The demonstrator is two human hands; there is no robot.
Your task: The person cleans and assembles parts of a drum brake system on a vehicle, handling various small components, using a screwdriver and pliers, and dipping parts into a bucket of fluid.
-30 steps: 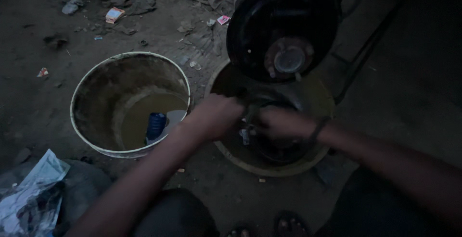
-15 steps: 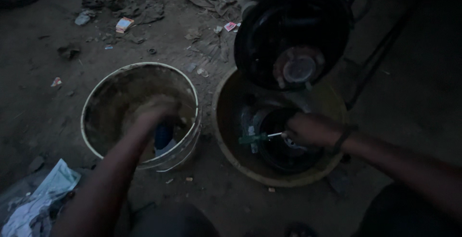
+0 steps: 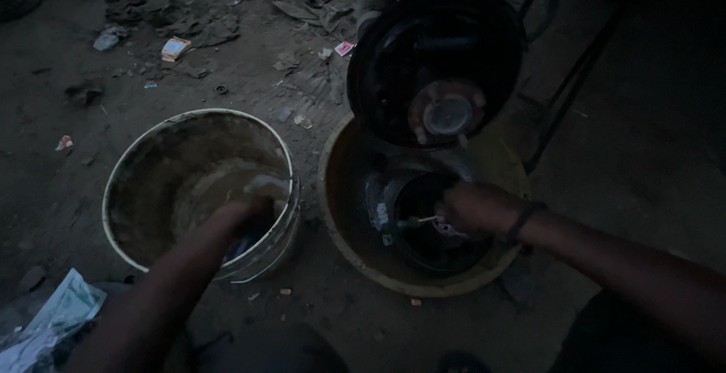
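The left hand (image 3: 246, 218) reaches down inside the pale bucket (image 3: 121, 184); its grip cannot be told. The right hand (image 3: 476, 208) clamps a small metal tool (image 3: 420, 222) over the yellow basin (image 3: 333, 222). A pink packet (image 3: 344, 48) lies on the dirt beyond.

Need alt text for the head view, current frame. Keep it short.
Dim top-down view: the left hand reaches into a pale bucket of murky liquid, while the right hand holds a small metal part over a dark round component sitting in a yellowish basin. A black wheel hub assembly hangs above the basin; litter dots the dirt ground.
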